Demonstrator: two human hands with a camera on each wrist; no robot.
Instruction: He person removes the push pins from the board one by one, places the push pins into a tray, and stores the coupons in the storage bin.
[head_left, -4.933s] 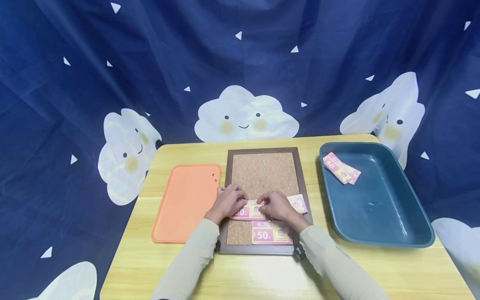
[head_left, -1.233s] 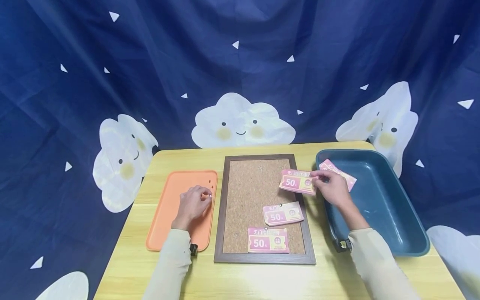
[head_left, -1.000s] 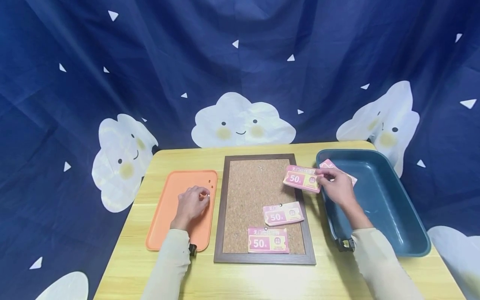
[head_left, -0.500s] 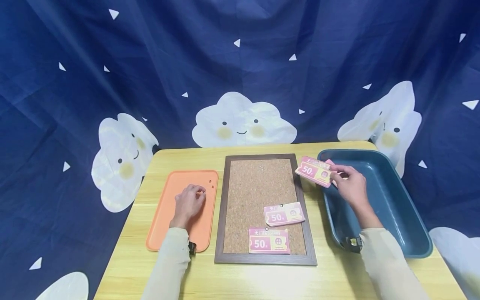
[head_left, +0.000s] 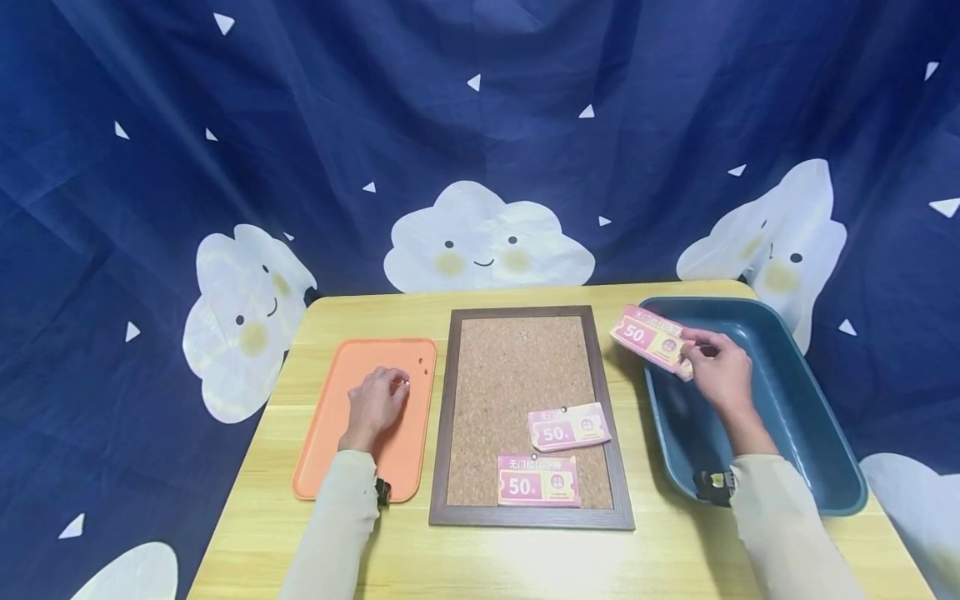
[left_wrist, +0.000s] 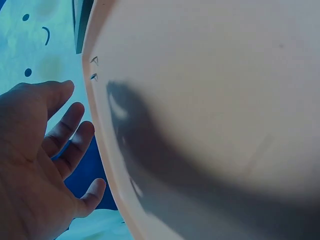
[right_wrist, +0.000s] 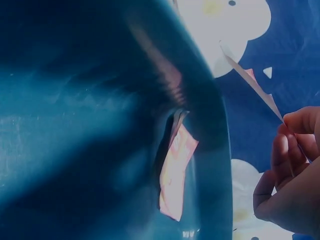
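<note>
My left hand (head_left: 375, 406) hovers over the orange tray (head_left: 315, 467), thumb and forefinger together with a tiny pale glint, seemingly a thumbtack, at their tips. In the left wrist view its remaining fingers hang loosely bent, and that tip contact is hidden behind the thumb. My right hand (head_left: 722, 371) pinches the right end of a pink-and-yellow coupon (head_left: 636, 333) marked 50. That coupon is tilted above the left rim of the dark teal bin (head_left: 795, 400). Further coupons (right_wrist: 175, 175) lie inside the bin against its wall, mostly covered by the held one in the head view.
Between the containers lies a cork board (head_left: 517, 367) with a brown frame. An upper coupon (head_left: 558, 432) and a lower coupon (head_left: 525, 487) are tacked near its bottom right. Two loose thumbtacks (left_wrist: 94, 76) sit at the tray's edge. The wooden table (head_left: 517, 567) backs onto a cloud-print curtain (head_left: 480, 83).
Both hands were at a coupon on the board several seconds ago. Since then that coupon has come off in my right hand and travelled right to the bin; my left hand has shifted over the tray.
</note>
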